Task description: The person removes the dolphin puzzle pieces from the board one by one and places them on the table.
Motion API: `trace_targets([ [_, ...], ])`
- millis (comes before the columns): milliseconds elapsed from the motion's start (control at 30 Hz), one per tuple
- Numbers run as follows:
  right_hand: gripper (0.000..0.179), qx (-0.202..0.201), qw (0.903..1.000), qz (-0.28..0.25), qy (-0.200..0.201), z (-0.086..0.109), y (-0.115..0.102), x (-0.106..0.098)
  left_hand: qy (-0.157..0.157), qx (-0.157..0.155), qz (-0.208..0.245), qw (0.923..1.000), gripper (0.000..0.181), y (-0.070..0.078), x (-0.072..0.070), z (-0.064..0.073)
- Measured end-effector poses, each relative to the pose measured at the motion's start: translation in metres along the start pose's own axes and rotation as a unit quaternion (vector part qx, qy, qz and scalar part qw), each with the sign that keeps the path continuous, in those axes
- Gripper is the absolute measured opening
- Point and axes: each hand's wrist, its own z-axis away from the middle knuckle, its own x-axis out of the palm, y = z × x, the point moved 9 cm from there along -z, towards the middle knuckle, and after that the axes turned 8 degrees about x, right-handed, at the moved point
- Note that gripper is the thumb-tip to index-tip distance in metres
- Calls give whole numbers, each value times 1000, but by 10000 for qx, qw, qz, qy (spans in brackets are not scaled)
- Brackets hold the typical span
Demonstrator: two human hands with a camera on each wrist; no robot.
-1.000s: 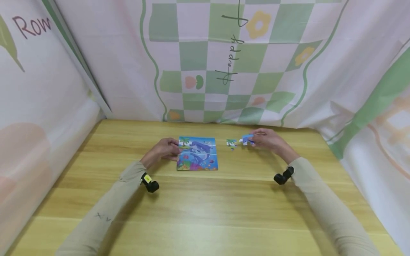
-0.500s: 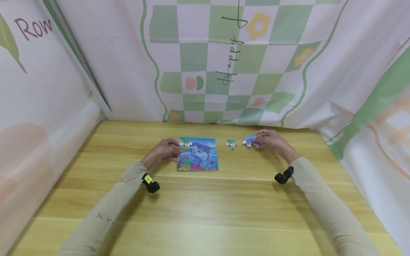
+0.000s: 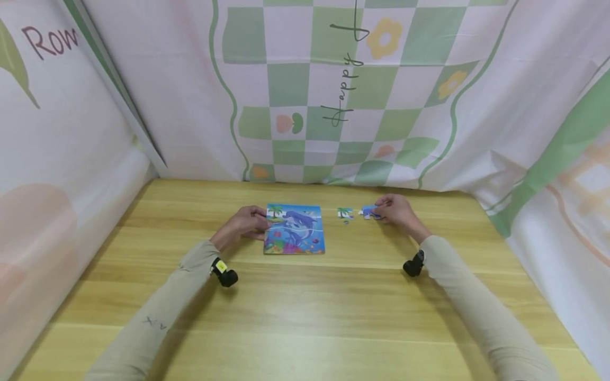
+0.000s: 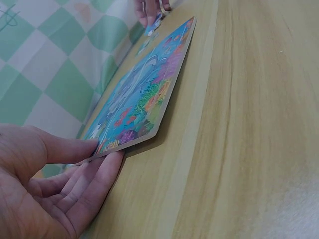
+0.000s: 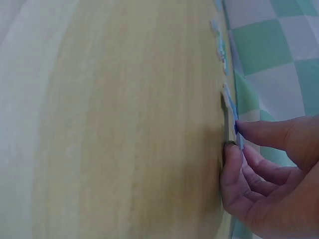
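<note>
My left hand point(image 3: 249, 222) pinches the left edge of a square dolphin picture board point(image 3: 295, 233), thumb on top and fingers beneath, as the left wrist view point(image 4: 65, 179) shows. Blue sea, coral and a palm tree are printed on it. Off to the right, my right hand point(image 3: 394, 209) pinches a blue and purple jigsaw piece point(image 3: 369, 212) between thumb and fingers, low over the table. In the right wrist view the piece point(image 5: 231, 107) appears edge-on. Between board and hand lies a palm-tree jigsaw piece point(image 3: 344, 212).
The wooden table point(image 3: 305, 307) backs onto a hanging cloth point(image 3: 329, 95) with green checks. More printed cloth point(image 3: 62, 159) encloses the left and right sides. A black camera point(image 3: 414, 263) sits on each wrist.
My right hand first drew the blue piece slightly right, away from the palm-tree piece, then turned and lowered with it. The left hand and board are nearly still.
</note>
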Motion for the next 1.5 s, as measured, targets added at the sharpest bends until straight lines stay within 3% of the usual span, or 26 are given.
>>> trace_targets([
  [367, 24, -543, 9940, 895, 308, -1, -5, 4, 26, 3, 12, 10000, 55, 1, 1, -2],
  [867, 30, -751, 9919, 959, 358, 0, -8, 3, -28, 81, 18, 10000, 54, 3, 0, 0],
  [1267, 33, -326, 9974, 641, 100, 1, -6, 5, -37, 3, 77, 10000, 51, 0, 0, 1],
  [1500, 25, -420, 9978, 480, 155, 1, -8, 2, -26, -27, 89, 10000, 52, 0, 0, 0],
])
